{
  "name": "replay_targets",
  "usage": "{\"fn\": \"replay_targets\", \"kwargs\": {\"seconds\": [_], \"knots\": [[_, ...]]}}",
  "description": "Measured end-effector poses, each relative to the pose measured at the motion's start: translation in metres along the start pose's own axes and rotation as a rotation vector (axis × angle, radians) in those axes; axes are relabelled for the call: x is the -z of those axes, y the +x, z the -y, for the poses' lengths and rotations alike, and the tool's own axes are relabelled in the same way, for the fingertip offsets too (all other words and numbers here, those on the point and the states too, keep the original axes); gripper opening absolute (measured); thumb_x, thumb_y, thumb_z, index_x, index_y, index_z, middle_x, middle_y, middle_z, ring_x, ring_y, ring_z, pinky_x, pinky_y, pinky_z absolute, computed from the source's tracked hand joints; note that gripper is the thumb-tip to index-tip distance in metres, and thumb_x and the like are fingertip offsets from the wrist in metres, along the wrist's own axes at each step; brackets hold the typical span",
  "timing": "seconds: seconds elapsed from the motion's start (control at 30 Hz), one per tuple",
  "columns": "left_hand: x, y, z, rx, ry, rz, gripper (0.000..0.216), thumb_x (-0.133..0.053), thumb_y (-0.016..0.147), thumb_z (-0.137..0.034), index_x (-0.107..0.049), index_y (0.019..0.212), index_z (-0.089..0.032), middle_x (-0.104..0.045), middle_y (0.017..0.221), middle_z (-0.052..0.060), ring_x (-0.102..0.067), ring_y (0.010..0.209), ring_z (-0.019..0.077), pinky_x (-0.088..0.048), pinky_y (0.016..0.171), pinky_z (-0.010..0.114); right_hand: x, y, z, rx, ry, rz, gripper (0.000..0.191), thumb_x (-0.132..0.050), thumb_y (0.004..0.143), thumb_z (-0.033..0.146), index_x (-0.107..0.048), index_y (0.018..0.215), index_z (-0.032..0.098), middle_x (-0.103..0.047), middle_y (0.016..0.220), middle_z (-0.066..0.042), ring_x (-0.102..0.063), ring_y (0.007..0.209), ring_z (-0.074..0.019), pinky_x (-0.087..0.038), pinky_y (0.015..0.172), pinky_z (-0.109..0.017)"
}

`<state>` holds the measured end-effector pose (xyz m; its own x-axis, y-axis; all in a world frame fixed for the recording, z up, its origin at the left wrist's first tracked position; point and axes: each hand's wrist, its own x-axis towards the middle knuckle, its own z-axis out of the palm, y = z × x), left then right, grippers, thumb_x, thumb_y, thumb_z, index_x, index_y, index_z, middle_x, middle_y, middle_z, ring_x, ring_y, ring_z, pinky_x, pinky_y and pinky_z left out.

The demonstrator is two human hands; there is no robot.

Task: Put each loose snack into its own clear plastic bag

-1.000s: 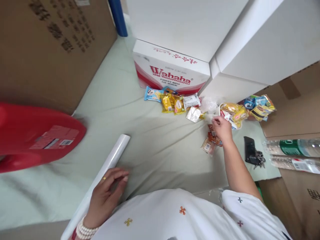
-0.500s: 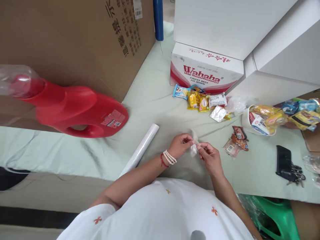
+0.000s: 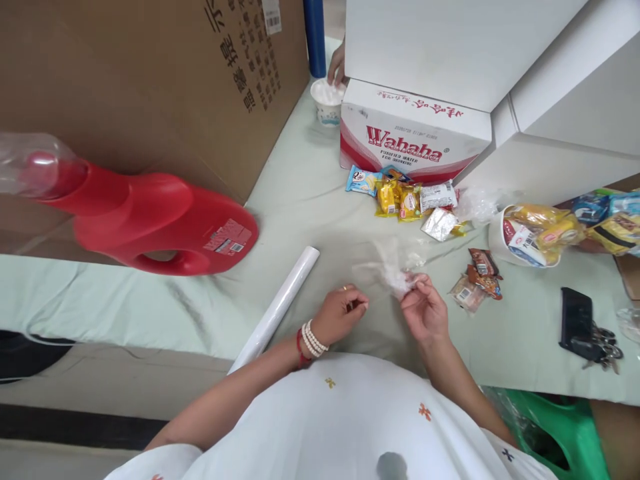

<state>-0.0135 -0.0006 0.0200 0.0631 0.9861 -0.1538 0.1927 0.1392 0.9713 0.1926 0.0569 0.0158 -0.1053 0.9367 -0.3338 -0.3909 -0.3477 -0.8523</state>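
Observation:
Thumb and fingers of my right hand (image 3: pixel 425 310) are closed on a crumpled clear plastic bag (image 3: pixel 393 270), which flares up and to the left above the cloth. My left hand (image 3: pixel 343 313), with a ring and a bead bracelet, is apart from the bag. Its fingers are curled together and nothing shows in them. A glossy white roll (image 3: pixel 283 303) lies slantwise beside my left forearm. To the right of my right hand are several small brown snack packets (image 3: pixel 484 273) and a paler see-through packet (image 3: pixel 466 295).
Wrapped snacks (image 3: pixel 400 199) lie before a Wahaba-style printed "Wahaha" carton (image 3: pixel 413 143). A white tub (image 3: pixel 497 240) of snacks, a phone (image 3: pixel 575 313) and keys (image 3: pixel 607 350) are right. A red plastic jug (image 3: pixel 165 220) stands left. Another person's hand (image 3: pixel 337 63) reaches into a paper bowl (image 3: pixel 327 110).
My hands have parted: the left has drawn back leftward off the plastic bag, which has spread out in my right hand. Another person's hand and a paper bowl have appeared beside the carton.

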Motion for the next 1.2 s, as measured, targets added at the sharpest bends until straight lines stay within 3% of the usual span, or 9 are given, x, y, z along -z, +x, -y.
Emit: {"fn": "replay_targets", "kwargs": {"seconds": [0.07,0.2,0.37,0.5,0.63,0.77,0.97,1.07,1.2], "knots": [[0.002,-0.007,-0.003,0.014,0.072,-0.032,0.027,-0.063,0.091,-0.038,-0.067,0.071,-0.019,-0.057,0.067,0.0,-0.052,0.065,0.015,-0.042,0.067,0.029,0.003,0.004,0.004,0.105,-0.069,-0.007,0.012,-0.065,0.083,0.033,-0.056,0.081,0.025,-0.067,0.094,-0.002,-0.063,0.081,-0.0177,-0.052,0.071,-0.03],[0.011,0.001,-0.025,-0.119,0.128,-0.366,0.039,-0.043,0.102,-0.047,-0.065,0.085,-0.02,-0.061,0.086,0.005,-0.057,0.084,0.02,-0.046,0.081,0.035,0.007,0.001,0.015,0.302,-0.317,0.107,0.006,-0.062,0.085,0.026,-0.06,0.079,0.025,-0.071,0.101,-0.003,-0.066,0.102,-0.0222,-0.051,0.092,-0.037],[0.008,0.042,-0.039,-0.157,0.199,-0.234,0.041,-0.064,0.087,-0.059,-0.067,0.079,-0.019,-0.067,0.099,0.011,-0.059,0.101,0.0278,-0.046,0.097,0.044,0.002,-0.008,0.03,0.413,-0.693,0.322,0.007,-0.06,0.088,0.023,-0.064,0.082,0.025,-0.072,0.117,-0.007,-0.067,0.107,-0.0254,-0.05,0.096,-0.043],[0.0,0.054,-0.016,0.065,-0.053,-0.198,0.037,-0.062,0.087,-0.05,-0.063,0.066,-0.019,-0.064,0.075,0.004,-0.058,0.076,0.0194,-0.048,0.073,0.032,0.005,-0.002,0.034,0.586,-0.657,-0.051,0.003,-0.063,0.087,0.025,-0.065,0.088,0.026,-0.069,0.117,-0.007,-0.064,0.109,-0.0256,-0.05,0.095,-0.043],[-0.001,0.041,0.003,0.221,-0.129,-0.367,0.038,-0.059,0.089,-0.054,-0.063,0.076,-0.019,-0.062,0.08,0.004,-0.059,0.079,0.0186,-0.048,0.065,0.028,0.018,0.011,0.035,0.384,-0.266,-0.161,0.006,-0.059,0.084,0.028,-0.054,0.083,0.025,-0.07,0.105,-0.004,-0.066,0.09,-0.0202,-0.051,0.074,-0.032],[0.006,0.029,-0.005,-0.092,0.128,-0.39,0.057,-0.055,0.091,-0.067,-0.065,0.12,-0.019,-0.06,0.125,0.015,-0.056,0.122,0.0286,-0.049,0.102,0.045,0.018,0.014,0.032,0.261,-0.26,-0.053,0.01,-0.058,0.082,0.031,-0.05,0.082,0.025,-0.073,0.101,-0.004,-0.065,0.079,-0.0188,-0.046,0.063,-0.028],[-0.01,0.029,-0.029,-0.4,0.366,-0.018,0.113,-0.067,0.07,-0.085,-0.04,0.154,-0.014,-0.043,0.156,0.025,-0.031,0.151,0.0433,-0.024,0.124,0.062,-0.005,0.004,0.031,0.283,-0.503,0.017,0.01,-0.061,0.091,0.035,-0.059,0.089,0.026,-0.075,0.104,-0.004,-0.066,0.085,-0.0187,-0.052,0.076,-0.031],[-0.022,0.028,-0.036,-0.359,0.355,-0.046,0.078,-0.067,0.082,-0.068,-0.059,0.139,-0.016,-0.056,0.147,0.022,-0.046,0.142,0.0404,-0.031,0.12,0.06,-0.007,-0.002,0.035,0.293,-0.598,0.042,0.013,-0.065,0.093,0.039,-0.065,0.095,0.026,-0.072,0.091,-0.002,-0.064,0.075,-0.0162,-0.052,0.07,-0.029],[-0.022,0.034,-0.034,-0.054,-0.047,-0.089,0.036,-0.059,0.094,-0.052,-0.074,0.095,-0.019,-0.074,0.091,0.008,-0.069,0.089,0.0225,-0.054,0.086,0.038,0.005,-0.009,0.044,0.219,-0.591,0.041,0.017,-0.07,0.091,0.042,-0.068,0.09,0.025,-0.066,0.076,0.001,-0.061,0.065,-0.0145,-0.053,0.064,-0.027]]}}
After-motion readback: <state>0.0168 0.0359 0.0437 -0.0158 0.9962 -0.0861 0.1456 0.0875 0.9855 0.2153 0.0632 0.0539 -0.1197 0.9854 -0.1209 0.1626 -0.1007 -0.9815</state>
